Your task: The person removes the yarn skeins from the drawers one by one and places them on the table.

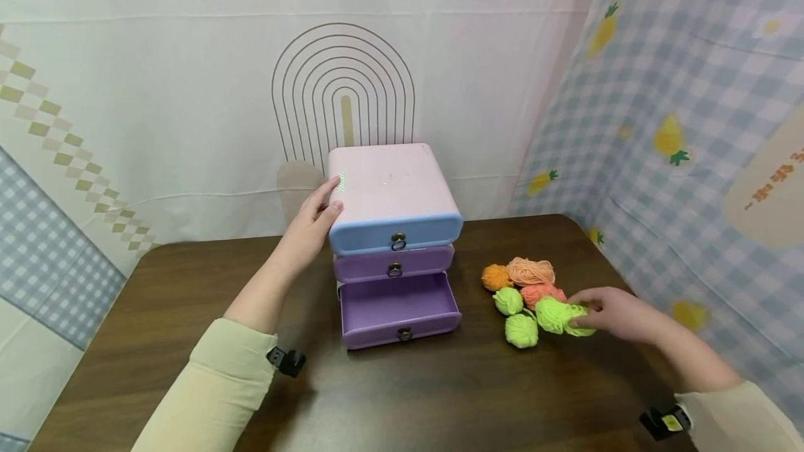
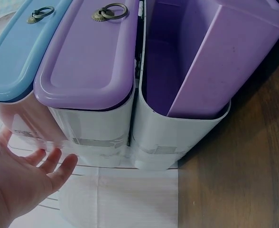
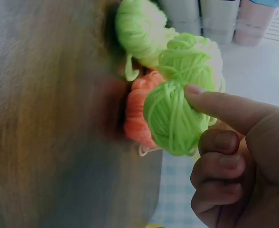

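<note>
My right hand (image 1: 618, 314) pinches a neon-green ball of yarn (image 3: 172, 121) at the right end of a cluster of small yarn balls. Against it sits another green yarn ball (image 1: 550, 314), with a coral one (image 1: 541, 293) beside them. My left hand (image 1: 308, 229) rests against the left side and top edge of a stacked drawer unit (image 1: 389, 180), its fingers extended in the left wrist view. The unit's blue top drawer (image 1: 396, 234) and purple middle drawer (image 1: 394, 265) are closed. Its purple bottom drawer (image 1: 402, 305) is pulled out.
More yarn lies right of the drawers: an orange ball (image 1: 496, 277), a peach skein (image 1: 531, 271) and two green balls, one nearer (image 1: 521, 330) and one farther (image 1: 508, 300). The dark wooden table (image 1: 402, 403) ends at a patterned cloth backdrop (image 1: 188, 124).
</note>
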A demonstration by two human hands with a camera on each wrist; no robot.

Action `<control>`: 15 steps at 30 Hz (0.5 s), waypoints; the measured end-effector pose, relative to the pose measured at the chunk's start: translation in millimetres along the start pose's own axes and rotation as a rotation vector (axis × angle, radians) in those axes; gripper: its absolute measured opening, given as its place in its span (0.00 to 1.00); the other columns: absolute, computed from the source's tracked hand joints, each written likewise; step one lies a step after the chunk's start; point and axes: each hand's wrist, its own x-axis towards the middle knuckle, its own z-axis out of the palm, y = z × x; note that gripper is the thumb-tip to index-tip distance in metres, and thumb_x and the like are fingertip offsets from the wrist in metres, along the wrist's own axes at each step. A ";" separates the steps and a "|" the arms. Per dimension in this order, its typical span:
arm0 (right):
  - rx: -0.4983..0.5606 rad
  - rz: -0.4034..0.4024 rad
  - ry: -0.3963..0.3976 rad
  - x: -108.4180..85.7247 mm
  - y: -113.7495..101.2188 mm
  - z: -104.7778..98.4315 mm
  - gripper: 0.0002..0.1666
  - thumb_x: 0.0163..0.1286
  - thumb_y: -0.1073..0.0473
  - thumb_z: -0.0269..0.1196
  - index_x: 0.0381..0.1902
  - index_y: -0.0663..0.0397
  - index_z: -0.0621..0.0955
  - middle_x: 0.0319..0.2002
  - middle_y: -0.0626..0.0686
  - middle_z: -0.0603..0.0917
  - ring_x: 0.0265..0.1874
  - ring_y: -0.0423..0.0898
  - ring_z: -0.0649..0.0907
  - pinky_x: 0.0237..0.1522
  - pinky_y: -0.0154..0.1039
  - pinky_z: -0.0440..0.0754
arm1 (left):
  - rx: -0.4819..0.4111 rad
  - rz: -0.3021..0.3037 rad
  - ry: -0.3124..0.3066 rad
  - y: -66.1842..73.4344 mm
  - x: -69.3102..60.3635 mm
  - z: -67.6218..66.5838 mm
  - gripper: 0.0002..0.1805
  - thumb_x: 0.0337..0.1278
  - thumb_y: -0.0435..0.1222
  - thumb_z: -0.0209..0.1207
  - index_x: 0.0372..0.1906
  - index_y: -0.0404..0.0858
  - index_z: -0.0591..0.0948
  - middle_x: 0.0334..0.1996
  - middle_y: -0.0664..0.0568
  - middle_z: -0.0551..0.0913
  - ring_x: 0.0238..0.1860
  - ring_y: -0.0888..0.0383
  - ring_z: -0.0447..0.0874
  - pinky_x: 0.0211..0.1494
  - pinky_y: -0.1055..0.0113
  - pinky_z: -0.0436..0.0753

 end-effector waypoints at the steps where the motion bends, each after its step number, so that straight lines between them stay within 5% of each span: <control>1: -0.006 0.003 -0.009 0.5 1.8 0.2 0.31 0.64 0.48 0.69 0.58 0.64 0.80 0.19 0.45 0.67 0.17 0.40 0.64 0.21 0.38 0.66 | 0.001 0.002 0.000 0.1 0.0 0.1 0.32 0.75 0.54 0.44 0.79 0.55 0.56 0.76 0.43 0.54 0.67 0.43 0.66 0.67 0.43 0.67; 5: -0.037 0.030 -0.033 4.9 8.6 1.9 0.30 0.63 0.49 0.70 0.57 0.62 0.81 0.36 0.54 0.83 0.28 0.43 0.75 0.29 0.40 0.73 | 0.002 0.006 0.001 0.0 -0.2 0.5 0.32 0.75 0.54 0.44 0.79 0.54 0.56 0.76 0.43 0.55 0.67 0.42 0.67 0.67 0.43 0.67; 9: -0.107 0.012 -0.027 10.5 13.0 4.6 0.28 0.62 0.49 0.71 0.55 0.60 0.83 0.54 0.62 0.82 0.42 0.48 0.80 0.35 0.43 0.78 | 0.002 0.001 0.003 0.5 -0.3 0.2 0.32 0.75 0.54 0.44 0.79 0.54 0.56 0.75 0.43 0.55 0.67 0.42 0.67 0.67 0.43 0.67; 15: -0.155 0.008 -0.011 18.6 15.8 9.9 0.26 0.61 0.50 0.71 0.54 0.57 0.84 0.46 0.59 0.84 0.36 0.46 0.79 0.33 0.42 0.76 | -0.004 -0.003 0.002 1.3 -0.4 -0.4 0.32 0.75 0.53 0.45 0.79 0.54 0.56 0.76 0.43 0.55 0.67 0.43 0.67 0.67 0.43 0.67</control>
